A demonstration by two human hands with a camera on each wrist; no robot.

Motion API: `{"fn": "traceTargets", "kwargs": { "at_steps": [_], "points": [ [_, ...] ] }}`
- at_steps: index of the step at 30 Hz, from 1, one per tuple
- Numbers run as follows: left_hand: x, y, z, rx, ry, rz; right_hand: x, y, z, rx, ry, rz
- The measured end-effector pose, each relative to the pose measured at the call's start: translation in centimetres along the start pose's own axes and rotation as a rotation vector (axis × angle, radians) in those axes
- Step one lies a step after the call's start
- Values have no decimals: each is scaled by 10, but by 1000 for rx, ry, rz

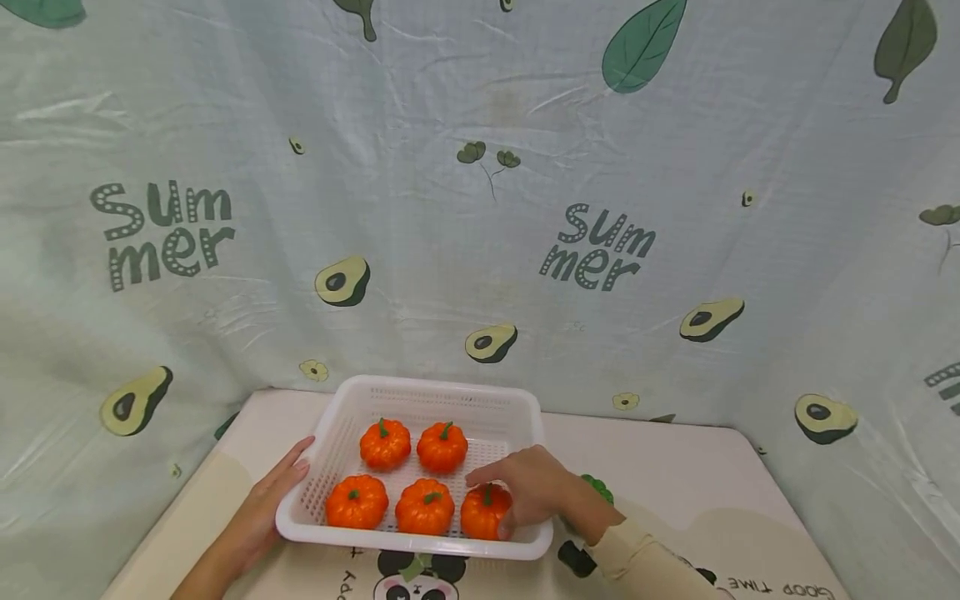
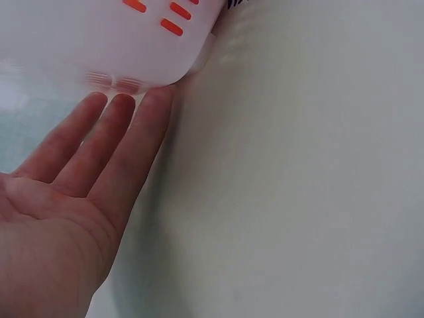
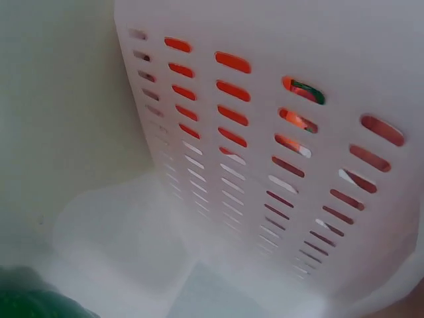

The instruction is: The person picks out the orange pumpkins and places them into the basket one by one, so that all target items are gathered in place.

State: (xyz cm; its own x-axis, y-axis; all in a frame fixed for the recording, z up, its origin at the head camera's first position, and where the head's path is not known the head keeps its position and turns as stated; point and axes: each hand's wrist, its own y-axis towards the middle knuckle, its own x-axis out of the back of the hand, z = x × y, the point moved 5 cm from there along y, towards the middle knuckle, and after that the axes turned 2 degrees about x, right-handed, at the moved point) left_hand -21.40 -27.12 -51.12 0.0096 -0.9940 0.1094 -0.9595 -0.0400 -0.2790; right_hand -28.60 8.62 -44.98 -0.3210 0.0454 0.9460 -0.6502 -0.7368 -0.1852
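A white slotted plastic basket (image 1: 442, 385) holds several small orange pumpkins with green stems: two at the back, among them the back left pumpkin (image 1: 385, 445), and three along the front. My right hand (image 1: 528, 483) reaches over the right rim and grips the front right pumpkin (image 1: 483, 512), thumb on its near side and fingers across its top. At the basket's left side my left hand (image 1: 262, 508) rests with nearly straight fingers. In the left wrist view, its fingertips (image 2: 156, 99) meet the lower edge of the basket wall. From the right wrist, orange shows through the basket's slots (image 3: 233, 89).
A bumpy green object (image 1: 597, 489) lies right of the basket, partly behind my right wrist. A small black object (image 1: 576, 558) shows beside that forearm. The table (image 1: 697, 475) has a printed cover, and a curtain (image 1: 420, 208) with avocado prints hangs behind it.
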Motion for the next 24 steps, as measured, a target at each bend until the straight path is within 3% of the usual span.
{"fn": "traceTargets", "kwargs": {
  "at_steps": [6, 10, 14, 20, 24],
  "points": [
    [-1, 2, -3, 12, 45, -17, 3, -7, -8, -23, 162, -86],
    [3, 0, -9, 20, 171, -54, 13, -20, -18, -13, 298, -180],
    [7, -4, -22, -35, 356, -77, 27, -45, -37, -38, 339, -324],
    [21, -7, -48, -164, 643, -136, 43, -89, -75, -90, 261, -513],
    [28, -6, -63, -251, 914, -207, 47, -117, -100, -113, 225, -615]
  ]
}}
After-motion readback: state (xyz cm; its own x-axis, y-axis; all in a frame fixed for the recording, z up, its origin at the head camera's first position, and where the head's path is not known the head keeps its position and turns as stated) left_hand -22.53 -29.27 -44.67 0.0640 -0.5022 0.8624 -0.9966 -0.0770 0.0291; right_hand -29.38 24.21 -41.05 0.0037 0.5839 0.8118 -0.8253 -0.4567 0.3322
